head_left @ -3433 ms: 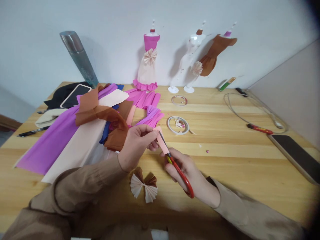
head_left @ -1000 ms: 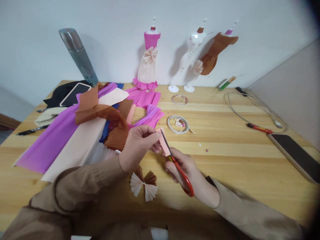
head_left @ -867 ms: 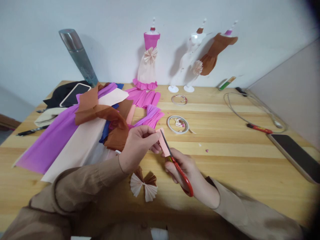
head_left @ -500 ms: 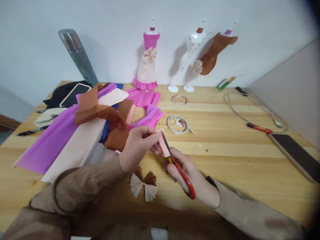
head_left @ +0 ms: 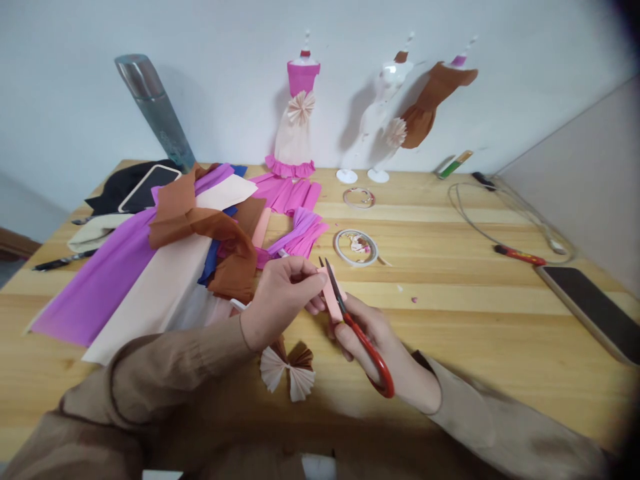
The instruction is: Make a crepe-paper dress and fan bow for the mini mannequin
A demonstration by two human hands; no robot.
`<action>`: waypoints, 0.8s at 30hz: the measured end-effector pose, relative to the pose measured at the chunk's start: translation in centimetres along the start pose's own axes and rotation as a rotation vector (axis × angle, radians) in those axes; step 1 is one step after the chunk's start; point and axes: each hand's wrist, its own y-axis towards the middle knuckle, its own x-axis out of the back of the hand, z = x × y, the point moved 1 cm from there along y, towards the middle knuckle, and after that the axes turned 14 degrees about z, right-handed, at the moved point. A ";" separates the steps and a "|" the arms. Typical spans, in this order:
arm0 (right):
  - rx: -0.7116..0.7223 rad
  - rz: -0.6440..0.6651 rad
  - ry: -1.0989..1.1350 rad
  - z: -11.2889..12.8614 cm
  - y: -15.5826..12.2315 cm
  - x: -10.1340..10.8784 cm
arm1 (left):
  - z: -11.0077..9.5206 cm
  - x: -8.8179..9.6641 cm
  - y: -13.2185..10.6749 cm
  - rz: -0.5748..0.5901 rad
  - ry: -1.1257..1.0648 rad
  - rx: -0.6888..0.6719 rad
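Observation:
My left hand [head_left: 280,300] pinches a small folded strip of pink paper [head_left: 332,298] above the wooden table [head_left: 450,320]. My right hand [head_left: 373,337] grips red-handled scissors [head_left: 363,337]; their blades are slightly apart at the top of the pink strip. Just below my hands a pleated bow of cream and brown paper [head_left: 289,368] lies on the table.
Sheets of purple, cream, brown and blue crepe paper [head_left: 150,260] spread at the left. Tape rolls [head_left: 356,247] lie beyond my hands. Three small mannequins with paper dresses [head_left: 297,123] stand at the wall. A metal flask [head_left: 153,110], phones [head_left: 590,310], a cable and pens lie around.
The scissors have moved up along the pink strip and their blades now stand slightly apart. My left hand has shifted a little to the right with the strip.

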 end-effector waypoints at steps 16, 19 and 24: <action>0.001 -0.026 0.082 -1.0 0.0 -0.3 | 0.3 -0.1 0.1 -0.003 -0.009 -0.006; 0.004 -0.011 0.076 -0.8 0.0 -0.3 | 0.2 -0.1 0.2 -0.001 -0.006 -0.011; -0.014 -0.038 0.069 -0.6 0.0 -0.3 | 0.2 -0.1 0.1 0.007 -0.008 -0.004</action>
